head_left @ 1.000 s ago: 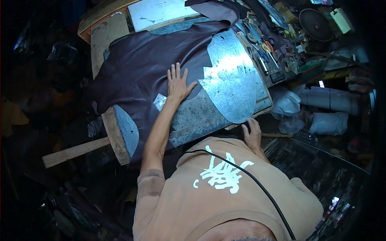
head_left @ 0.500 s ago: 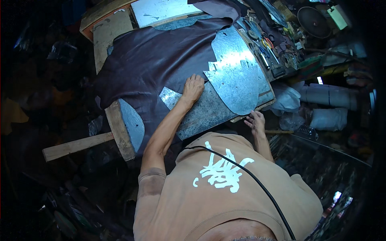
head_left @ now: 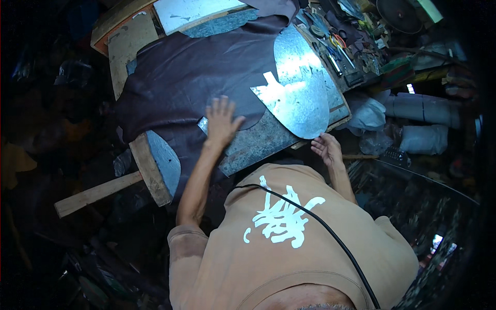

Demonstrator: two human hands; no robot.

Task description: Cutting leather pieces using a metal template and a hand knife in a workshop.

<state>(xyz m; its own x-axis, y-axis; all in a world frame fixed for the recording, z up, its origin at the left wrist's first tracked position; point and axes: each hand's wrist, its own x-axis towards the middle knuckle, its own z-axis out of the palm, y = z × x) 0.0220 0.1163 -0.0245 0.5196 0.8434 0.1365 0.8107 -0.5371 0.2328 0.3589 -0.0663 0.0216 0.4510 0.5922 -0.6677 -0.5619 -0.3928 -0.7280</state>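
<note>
Mid-frame, the left hand [head_left: 222, 125] is spanning leather [head_left: 196, 72], spread; press evenly. Centre-right, the right hand [head_left: 328, 149] is meeting the sheet [head_left: 305, 106], pinch unclear.

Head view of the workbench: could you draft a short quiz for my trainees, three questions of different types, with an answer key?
1. True or false: the left hand is closed in a fist over the dark brown leather hide.

2. Which is nearest the fingertips of the right hand?
A. the wooden plank at far left
B. the rounded end of the shiny silvery sheet
C. the neckline of the shirt

3. Fill in the blank: a black ____ runs across the tan shirt.

Key
1. False; it is open.
2. B.
3. Cable.
</note>
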